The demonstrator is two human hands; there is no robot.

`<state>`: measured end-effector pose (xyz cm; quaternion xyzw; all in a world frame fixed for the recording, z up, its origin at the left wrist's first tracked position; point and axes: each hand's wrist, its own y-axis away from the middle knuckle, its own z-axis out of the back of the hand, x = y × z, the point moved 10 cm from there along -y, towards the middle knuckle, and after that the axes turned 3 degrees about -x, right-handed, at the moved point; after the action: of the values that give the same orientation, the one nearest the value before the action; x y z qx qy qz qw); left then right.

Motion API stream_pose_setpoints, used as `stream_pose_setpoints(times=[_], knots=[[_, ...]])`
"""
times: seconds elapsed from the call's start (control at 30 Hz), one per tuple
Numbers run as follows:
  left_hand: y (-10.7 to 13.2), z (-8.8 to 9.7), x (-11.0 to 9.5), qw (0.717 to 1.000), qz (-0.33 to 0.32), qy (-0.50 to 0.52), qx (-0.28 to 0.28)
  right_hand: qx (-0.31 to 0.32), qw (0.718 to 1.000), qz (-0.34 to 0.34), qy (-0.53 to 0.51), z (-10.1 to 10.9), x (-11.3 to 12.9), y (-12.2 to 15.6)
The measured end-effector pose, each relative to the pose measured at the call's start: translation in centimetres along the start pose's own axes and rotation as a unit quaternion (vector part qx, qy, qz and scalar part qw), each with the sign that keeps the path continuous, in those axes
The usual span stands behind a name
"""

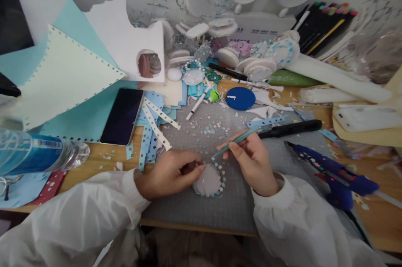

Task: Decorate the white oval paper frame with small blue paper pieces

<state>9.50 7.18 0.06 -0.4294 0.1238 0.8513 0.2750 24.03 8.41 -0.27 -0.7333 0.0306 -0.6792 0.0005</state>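
My left hand (171,173) pinches the left edge of a round grey-white disc (209,181) ringed with small blue and white paper pieces, holding it on the grey cutting mat (204,208). My right hand (251,160) grips teal tweezers (237,140) like a pen, with the tip pointing down-left to the disc's upper rim. Both wrists wear white sleeves. Tiny punched paper bits (210,129) lie scattered on the mat just beyond the hands.
A blue glue gun (333,173) lies right of my right hand, a black pen-like tool (290,128) behind it. A phone (123,115) and punched paper strips (153,127) lie left. A water bottle (34,152) rests far left. Finished discs, markers and paper sheets crowd the back.
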Motion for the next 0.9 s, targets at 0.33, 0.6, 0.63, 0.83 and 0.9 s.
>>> stream_pose_setpoints(times=[0.33,0.6,0.63,0.83,0.9], knots=[[-0.2,0.4,-0.1,0.998,0.001,0.063,0.014,0.007,1.0,-0.005,0.015,-0.3,0.1,0.1],[0.0,0.5,-0.3,0.998,-0.02,0.066,0.012,0.033,0.999,-0.003,0.007,-1.0,0.2,0.3],[0.0,0.4,-0.2,0.997,-0.018,0.068,0.014,0.034,0.999,-0.002,0.008,-1.0,0.2,0.3],[0.1,0.2,0.2,0.997,-0.001,0.079,0.024,0.038,0.999,0.005,0.025,-1.2,0.4,0.4],[0.1,0.1,0.3,0.996,0.004,0.085,0.027,0.038,0.999,0.007,0.028,-1.2,0.5,0.4]])
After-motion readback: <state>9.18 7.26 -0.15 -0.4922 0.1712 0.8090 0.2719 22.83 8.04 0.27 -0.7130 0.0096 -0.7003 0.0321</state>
